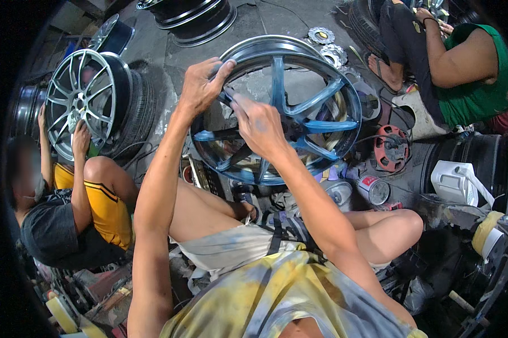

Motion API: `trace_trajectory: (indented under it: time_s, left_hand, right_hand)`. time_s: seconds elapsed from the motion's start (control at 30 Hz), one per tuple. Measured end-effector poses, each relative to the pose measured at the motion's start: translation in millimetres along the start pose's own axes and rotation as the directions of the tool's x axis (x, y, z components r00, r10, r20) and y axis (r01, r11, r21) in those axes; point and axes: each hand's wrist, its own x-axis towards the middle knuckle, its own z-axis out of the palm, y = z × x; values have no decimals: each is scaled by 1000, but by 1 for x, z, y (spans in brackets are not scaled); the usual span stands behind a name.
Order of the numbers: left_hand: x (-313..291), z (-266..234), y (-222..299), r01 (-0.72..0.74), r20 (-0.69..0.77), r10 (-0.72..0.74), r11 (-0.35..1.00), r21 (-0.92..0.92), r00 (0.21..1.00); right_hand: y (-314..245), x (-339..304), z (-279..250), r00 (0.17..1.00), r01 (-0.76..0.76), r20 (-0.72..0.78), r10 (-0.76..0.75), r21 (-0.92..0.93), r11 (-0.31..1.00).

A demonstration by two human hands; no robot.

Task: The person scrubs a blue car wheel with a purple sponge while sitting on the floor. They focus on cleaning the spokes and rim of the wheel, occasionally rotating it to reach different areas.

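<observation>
One blue-spoked wheel (pixel 307 126), face toward camera wearer (pixel 237 298)

- Our L hand (pixel 203 84): fwd, fingers curled, thumb angled up & R.
- Our R hand (pixel 259 124): lower, nr L, fingers curled, back smudged grey.
- Our L forearm (pixel 166 163) & R forearm (pixel 316 197): raised, converging fwd.

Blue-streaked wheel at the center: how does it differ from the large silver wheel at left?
The blue-streaked wheel has fewer, thicker spokes; the silver wheel has more, slimmer ones. The blue-streaked wheel is patchy blue and dark; the silver wheel looks more evenly silver. Both are round and spoked.
</observation>
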Motion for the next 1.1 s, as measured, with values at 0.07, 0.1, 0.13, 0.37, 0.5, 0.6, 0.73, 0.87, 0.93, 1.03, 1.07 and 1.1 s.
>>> trace_trajectory:
  time_s: [0.07,0.1,0.13,0.37,0.5,0.6,0.73,0.87,0.93,1.03,1.07,1.1]
  left_hand:
    - [1,0,3,-6,-26,5,999,-40,1000]
    - [-1,-1,5,9,-26,-10,999,-42,1000]
    - [1,-1,7,18,-31,-19,999,-52,999]
    - [8,8,14,50,-29,-50,999,-6,998]
    - [12,7,9,93,-27,-93,996,-19,995]
    - [13,4,9,46,-47,-46,999,1,998]
    - [17,10,9,80,-31,-81,997,-22,996]
    - [14,8,8,31,-45,-31,999,8,999]
    - [14,9,5,18,-76,-17,1000,6,997]
    - [20,14,5,33,-86,-29,999,40,996]
    - [22,15,10,59,-67,-55,997,50,996]
    - [23,17,15,84,-47,-82,995,62,996]
  right_hand:
    - [-7,0,-6,999,-31,-9,31,-34,999]
    - [-2,-11,-13,995,-80,52,88,-145,986]
    - [9,-26,-26,984,-117,103,149,-267,957]
    - [29,-44,-5,984,12,-172,-42,-171,985]
    - [17,-17,6,991,103,-66,-117,-181,978]
    - [53,-46,-6,990,90,-91,-105,-156,984]
    - [32,-20,-5,975,175,-113,-191,-134,975]
    - [20,-9,3,982,160,-64,-176,-206,965]
    - [50,-43,-5,984,131,-91,-156,-238,963]
    - [57,-63,-16,992,46,-100,-80,-303,952]
    - [51,-53,-11,985,51,-145,-96,-287,957]
    - [46,-44,-5,975,58,-190,-112,-271,961]
